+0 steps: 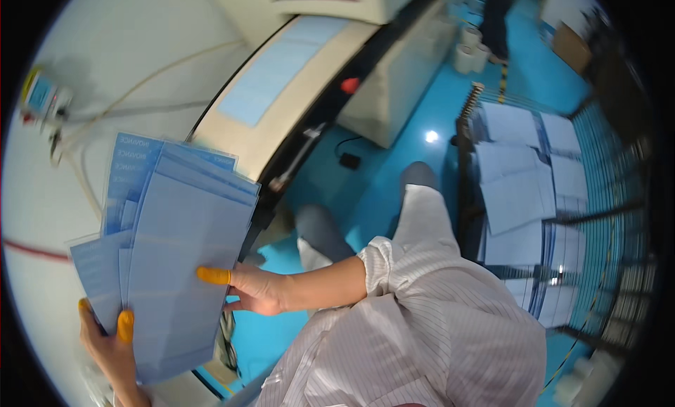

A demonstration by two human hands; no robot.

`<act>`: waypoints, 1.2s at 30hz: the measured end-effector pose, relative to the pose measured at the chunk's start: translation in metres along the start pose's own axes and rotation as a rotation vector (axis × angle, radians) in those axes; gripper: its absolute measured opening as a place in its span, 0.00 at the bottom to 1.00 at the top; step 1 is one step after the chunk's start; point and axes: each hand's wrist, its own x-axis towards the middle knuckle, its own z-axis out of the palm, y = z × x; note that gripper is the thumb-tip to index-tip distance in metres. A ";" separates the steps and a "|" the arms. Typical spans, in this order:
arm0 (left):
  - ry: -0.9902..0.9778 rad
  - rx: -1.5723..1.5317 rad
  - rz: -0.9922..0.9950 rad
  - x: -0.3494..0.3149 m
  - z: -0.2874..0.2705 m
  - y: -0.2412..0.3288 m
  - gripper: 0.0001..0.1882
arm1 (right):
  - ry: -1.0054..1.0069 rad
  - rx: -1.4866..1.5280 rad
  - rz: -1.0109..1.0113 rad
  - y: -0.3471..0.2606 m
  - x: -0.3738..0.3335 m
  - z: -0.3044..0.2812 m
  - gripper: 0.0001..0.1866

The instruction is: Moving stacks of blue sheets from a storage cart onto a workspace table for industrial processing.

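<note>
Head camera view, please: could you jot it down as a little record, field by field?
Left hand: gripping the held sheets at their lower left
Right hand: gripping their right edge, thumb on top
Held sheets: blue, overlapping, unevenly fanned
Finger covers: orange, on both hands
Table: cream top, light blue paper lying on it
Rack: wire-sided, holding pale stacks
Floor: bright blue

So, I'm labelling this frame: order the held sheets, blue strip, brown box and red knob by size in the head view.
Held sheets, enlarged by nearness
Blue strip
Brown box
Red knob
</note>
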 end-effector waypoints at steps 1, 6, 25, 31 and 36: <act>0.018 -0.038 0.054 0.020 0.003 0.029 0.33 | 0.022 0.009 -0.034 -0.012 -0.016 -0.006 0.35; -0.099 -0.483 0.196 0.099 0.046 0.166 0.24 | 0.200 0.003 -0.713 -0.064 -0.116 -0.050 0.24; -0.975 -1.175 0.795 0.009 0.320 0.804 0.32 | 1.915 0.541 -1.719 -0.036 -0.553 -0.330 0.21; -0.670 -1.316 0.997 0.007 0.348 0.829 0.19 | 2.385 0.187 -1.293 -0.001 -0.607 -0.385 0.31; -0.568 -1.025 0.501 0.048 0.418 0.815 0.15 | 3.017 -0.357 -0.264 -0.040 -0.550 -0.342 0.39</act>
